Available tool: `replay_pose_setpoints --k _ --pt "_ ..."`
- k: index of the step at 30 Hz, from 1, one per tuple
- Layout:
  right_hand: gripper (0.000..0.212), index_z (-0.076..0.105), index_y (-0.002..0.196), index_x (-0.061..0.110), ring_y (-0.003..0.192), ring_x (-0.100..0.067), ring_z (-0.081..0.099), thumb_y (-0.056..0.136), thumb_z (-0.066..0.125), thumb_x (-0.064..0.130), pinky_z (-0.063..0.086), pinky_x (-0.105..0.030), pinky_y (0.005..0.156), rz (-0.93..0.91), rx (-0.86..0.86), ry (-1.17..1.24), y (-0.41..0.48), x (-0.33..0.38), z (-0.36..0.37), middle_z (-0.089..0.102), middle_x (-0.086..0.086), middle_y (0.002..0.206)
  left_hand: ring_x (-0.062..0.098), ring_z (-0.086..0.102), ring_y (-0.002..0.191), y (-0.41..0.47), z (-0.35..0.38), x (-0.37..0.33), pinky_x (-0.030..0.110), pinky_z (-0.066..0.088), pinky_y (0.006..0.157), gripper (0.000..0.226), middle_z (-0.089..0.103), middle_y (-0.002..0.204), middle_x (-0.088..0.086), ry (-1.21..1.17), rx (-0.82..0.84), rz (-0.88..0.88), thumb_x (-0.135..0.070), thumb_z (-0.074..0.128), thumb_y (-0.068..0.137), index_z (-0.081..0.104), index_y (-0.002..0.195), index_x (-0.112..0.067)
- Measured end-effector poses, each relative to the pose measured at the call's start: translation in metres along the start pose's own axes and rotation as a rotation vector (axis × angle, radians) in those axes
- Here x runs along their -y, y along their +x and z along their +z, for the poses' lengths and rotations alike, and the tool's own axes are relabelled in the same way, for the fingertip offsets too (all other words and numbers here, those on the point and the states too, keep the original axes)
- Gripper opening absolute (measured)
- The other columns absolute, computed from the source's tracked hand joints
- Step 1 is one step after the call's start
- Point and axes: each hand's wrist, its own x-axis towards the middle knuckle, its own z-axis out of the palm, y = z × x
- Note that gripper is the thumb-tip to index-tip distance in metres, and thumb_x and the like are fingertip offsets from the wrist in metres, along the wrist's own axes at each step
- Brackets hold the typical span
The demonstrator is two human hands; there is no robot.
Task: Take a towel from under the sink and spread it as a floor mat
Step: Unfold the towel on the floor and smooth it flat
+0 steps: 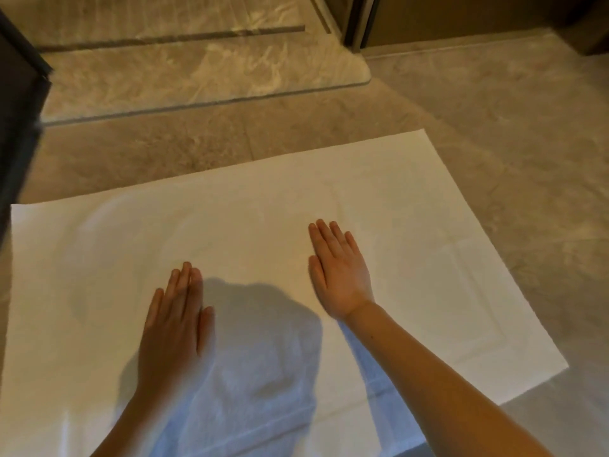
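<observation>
Smoothing stage, by the look of it: white rectangular terry-cloth towel (263, 232) already spread flat on the grey-beige marbled stone floor (494, 127), filling the middle and lower part of the frame, far edge running from mid left up toward the upper right. Left hand (174, 328) and right hand (339, 272) both flat on the cloth, palms down, fingers extended and nearly together, gripping nothing, set apart from each other with a shadow between them. Best done by pressing lightly and sweeping outward from the centre toward the corners, so creases get pushed off the edges rather than bunched. Faint fold lines and a woven border visible toward the right side; soft looped pile, likely to drag slightly under the palms. Polished, veined tiles beyond, with a rounded raised sill (204, 80) in the upper left and dark frame posts (359, 21) at top centre.
</observation>
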Motion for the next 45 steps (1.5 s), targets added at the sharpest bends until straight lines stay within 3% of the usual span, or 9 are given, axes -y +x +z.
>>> replay_pose_setpoints --k 5,9,14,22,25,29,32,37,45 --pt "0.055 0.022 0.154 0.014 0.149 -0.021 0.013 0.102 0.030 0.031 -0.002 -0.032 0.120 -0.158 0.017 -0.001 0.006 0.014 0.003 0.022 -0.005 0.160 0.019 0.007 0.150 0.001 0.003 0.004 0.040 0.010 0.121 0.063 0.012 0.162 0.009 0.018 0.002 -0.011 -0.038 0.014 0.099 0.018 0.154 -0.007" --pt "0.056 0.015 0.155 0.014 0.150 -0.019 0.006 0.103 0.027 0.032 0.000 -0.034 0.122 -0.107 0.040 0.035 0.011 0.023 0.003 0.014 -0.004 0.162 0.012 -0.006 0.149 0.002 0.004 0.004 0.038 0.004 0.122 0.062 -0.002 0.163 0.003 0.019 0.022 -0.008 -0.039 0.008 0.100 0.005 0.155 -0.011" --pt "0.055 0.018 0.155 0.014 0.150 -0.020 0.008 0.103 0.028 0.032 0.001 -0.034 0.122 -0.126 0.010 0.061 -0.040 0.035 0.008 0.017 -0.004 0.162 0.011 -0.004 0.149 0.001 0.006 0.004 0.038 0.005 0.122 0.062 -0.001 0.164 0.000 0.029 0.031 -0.052 -0.038 0.010 0.098 0.004 0.156 -0.014" --pt "0.055 0.018 0.155 0.018 0.150 -0.015 0.006 0.102 0.020 0.033 0.006 -0.034 0.122 0.004 0.002 0.024 -0.095 0.004 0.004 0.016 0.001 0.162 0.021 0.012 0.149 0.002 0.002 0.001 0.041 0.009 0.121 0.064 0.014 0.162 0.009 0.054 0.007 -0.061 -0.036 0.014 0.097 0.017 0.154 -0.007" --pt "0.055 0.019 0.155 0.020 0.150 -0.014 0.008 0.101 0.018 0.032 0.004 -0.030 0.122 0.021 -0.012 0.021 -0.095 0.004 0.004 0.018 0.003 0.161 0.029 0.019 0.147 -0.001 -0.005 -0.031 0.047 0.012 0.120 0.061 0.021 0.159 0.016 0.036 -0.008 -0.113 -0.028 0.021 0.097 0.024 0.151 -0.001" --pt "0.055 0.021 0.154 0.020 0.149 -0.015 0.009 0.100 0.020 0.031 0.004 -0.029 0.121 0.009 -0.012 0.020 -0.094 0.002 0.004 0.019 0.003 0.161 0.035 0.031 0.142 -0.018 0.000 -0.128 0.050 0.019 0.117 0.061 0.034 0.153 0.019 -0.032 -0.005 0.186 -0.028 0.021 0.094 0.037 0.145 0.002" --pt "0.055 0.024 0.153 0.018 0.149 -0.015 0.011 0.100 0.023 0.029 0.007 -0.031 0.122 -0.015 -0.017 0.024 -0.094 -0.003 0.004 0.021 0.001 0.161 0.026 0.016 0.149 -0.023 0.014 -0.171 0.043 0.007 0.122 0.065 0.022 0.159 0.012 -0.045 0.065 0.220 -0.031 0.004 0.096 0.024 0.151 -0.004" --pt "0.052 0.024 0.153 0.017 0.149 -0.015 0.012 0.103 0.025 0.026 0.008 -0.031 0.122 0.002 -0.056 0.043 -0.096 -0.003 0.006 0.023 0.000 0.160 0.021 -0.003 0.150 -0.033 0.030 -0.140 0.039 -0.003 0.121 0.063 -0.001 0.163 0.007 0.028 0.104 0.179 -0.036 -0.001 0.097 0.003 0.155 -0.010" --pt "0.054 0.018 0.155 0.016 0.150 -0.019 0.010 0.102 0.025 0.027 0.005 -0.033 0.122 -0.008 -0.027 -0.002 -0.096 -0.001 0.006 0.018 -0.002 0.162 0.021 0.012 0.149 -0.083 0.018 -0.063 0.037 0.006 0.121 0.058 0.014 0.161 0.005 -0.080 0.000 -0.018 -0.033 0.018 0.101 0.020 0.153 -0.010"
